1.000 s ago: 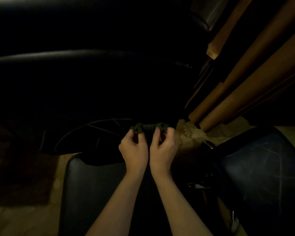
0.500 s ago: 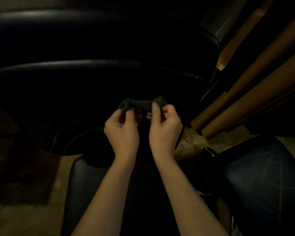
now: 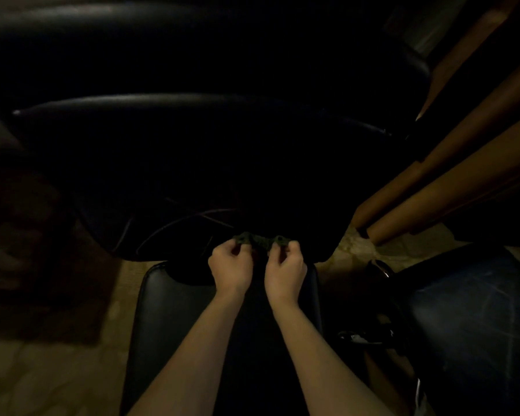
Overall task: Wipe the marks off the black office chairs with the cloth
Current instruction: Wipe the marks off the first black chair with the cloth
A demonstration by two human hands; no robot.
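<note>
Both hands have dropped back from their raised position, left hand and right hand each pinching an end of the bunched cloth, its long axis crosswise just beyond their fingertips, equally near both, against the black chair ahead.

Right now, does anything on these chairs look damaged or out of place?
Yes. The chair on the right has pale scuff lines crossing its seat, and thin light scratches arc over the dark chair in front. The cloth is bunched into a narrow strip, pinched between the left hand and right hand, not touching any mark.
</note>
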